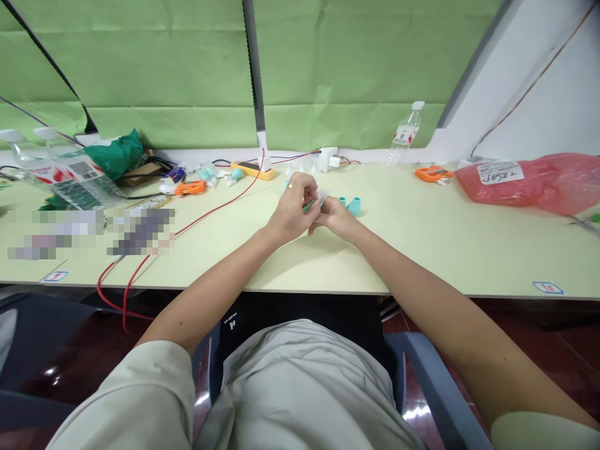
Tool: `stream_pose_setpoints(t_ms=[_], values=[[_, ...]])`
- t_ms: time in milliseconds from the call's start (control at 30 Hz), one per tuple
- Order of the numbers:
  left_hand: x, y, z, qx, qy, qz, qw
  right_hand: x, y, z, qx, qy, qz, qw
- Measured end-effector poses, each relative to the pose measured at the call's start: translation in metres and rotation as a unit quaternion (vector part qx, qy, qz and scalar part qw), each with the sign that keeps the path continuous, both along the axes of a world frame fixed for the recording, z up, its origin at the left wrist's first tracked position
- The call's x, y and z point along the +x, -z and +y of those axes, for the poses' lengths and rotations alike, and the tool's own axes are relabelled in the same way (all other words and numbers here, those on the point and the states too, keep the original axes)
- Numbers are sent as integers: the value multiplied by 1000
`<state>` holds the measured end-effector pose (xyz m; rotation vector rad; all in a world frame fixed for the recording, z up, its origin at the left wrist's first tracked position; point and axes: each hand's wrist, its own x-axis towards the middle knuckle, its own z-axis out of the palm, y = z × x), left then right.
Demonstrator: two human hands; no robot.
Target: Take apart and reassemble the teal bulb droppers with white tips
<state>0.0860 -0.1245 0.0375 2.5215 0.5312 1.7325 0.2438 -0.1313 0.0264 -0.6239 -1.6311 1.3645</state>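
Above the table's middle, my left hand (294, 209) and my right hand (338, 219) meet, fingers bent and pinched together. A small teal-green piece (307, 207) shows between the left fingers; its exact kind is hidden. At the fingertips of both hands is a small clear, whitish piece (323, 196), too small and covered to name. Small teal tube-like pieces (354, 206) stand on the table just beyond my right hand. Behind the hands, several small white pointed tips (300, 168) stick up, partly covered by my left hand.
A yellow power strip (253, 171) and white adapter (328, 159) lie at the back. Orange-handled cutters (191, 187) are left, another orange tool (434, 174) right. A red plastic bag (529, 184) and bottle (405, 134) stand right. A red cable (206, 217) crosses the left side.
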Motion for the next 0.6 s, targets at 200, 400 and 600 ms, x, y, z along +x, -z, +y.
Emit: stream_pose_setpoints(t_ms=[200,400,600], values=[[-3,-3,-4,-9,6,0,1000,5,1,3,-13,-37,19,999],[-3,-5,-10,14,-40,13,999,14,-5,1,-19,-100,26,995],[-1,-11,-17,-16,-30,-17,999,18,-9,-3,-29,-142,14,989]])
